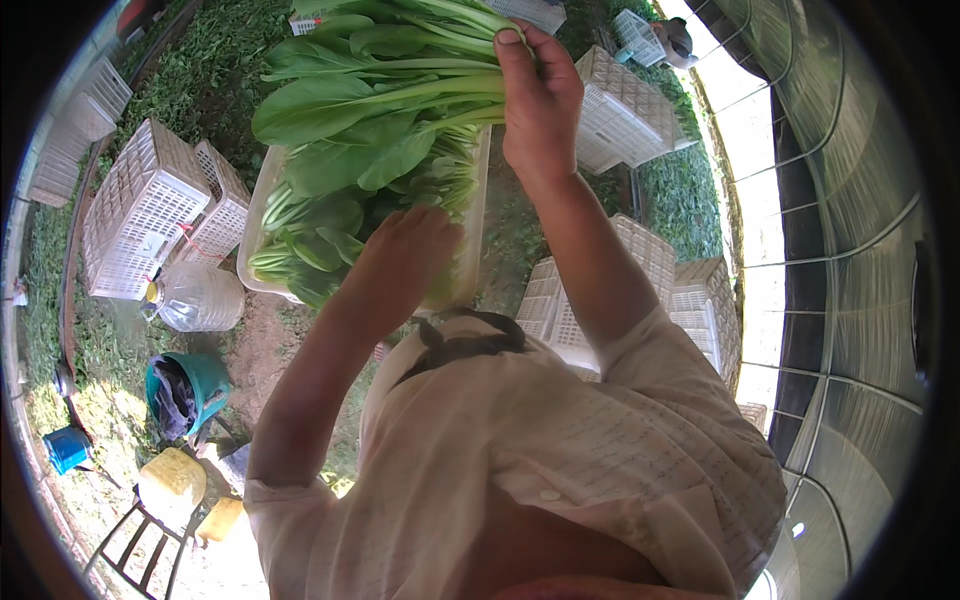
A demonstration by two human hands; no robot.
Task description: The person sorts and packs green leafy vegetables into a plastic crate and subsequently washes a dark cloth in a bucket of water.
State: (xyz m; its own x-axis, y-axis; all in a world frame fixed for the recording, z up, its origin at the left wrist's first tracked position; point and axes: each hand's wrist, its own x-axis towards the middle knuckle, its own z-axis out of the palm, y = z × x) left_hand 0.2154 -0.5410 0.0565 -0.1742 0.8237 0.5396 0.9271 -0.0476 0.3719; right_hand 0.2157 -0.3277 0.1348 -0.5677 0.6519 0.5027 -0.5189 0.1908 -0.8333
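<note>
The right hand (535, 95) is closed around the pale stems of a loose bunch of long, broad-leaved green vegetables (370, 95), held above the far edge of a white, rectangular plastic crate (262, 197) with its leaves spreading left. The left hand (415, 245) is over the crate's near part, toward its right edge; its fingertips are hidden, so I cannot tell whether they grip anything. More leafy greens with pale stems (305, 235) lie inside, visible toward the near left corner. Since the bunch is held only by its stems, a slackened thumb could let outer plants slide over the far edge; squeezing too hard might snap stems, and the left forearm could bruise leaves below.
</note>
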